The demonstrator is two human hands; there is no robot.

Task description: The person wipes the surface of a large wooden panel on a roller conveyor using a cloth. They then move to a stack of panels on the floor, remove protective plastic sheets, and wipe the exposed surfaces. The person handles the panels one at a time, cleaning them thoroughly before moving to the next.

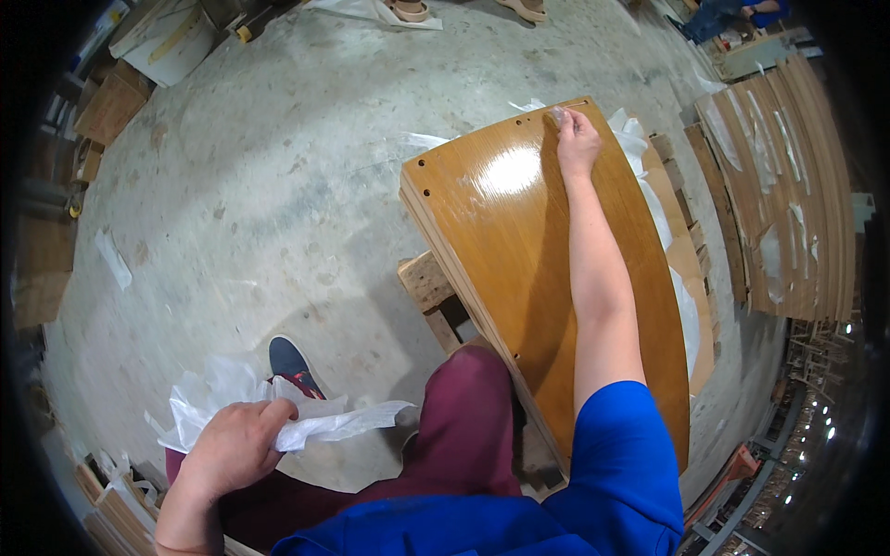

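A glossy, honey-brown curved wooden panel lies on top of a stack in front of me, with small dark holes near its far corners and its near left edge. My right hand is at the panel's far end, fingers pinched on a small translucent piece whose kind I cannot make out. At the lower left my left hand is closed around a crumpled white wrapping sheet, held over my leg and apart from the panel. Part of the sheet sticks out to the right of the fingers.
A wooden pallet supports the stack, and white wrapping shows along its right side. More curved panels are piled at the right. Cardboard boxes and a white tub stand at the far left. Other people's feet appear at the top.
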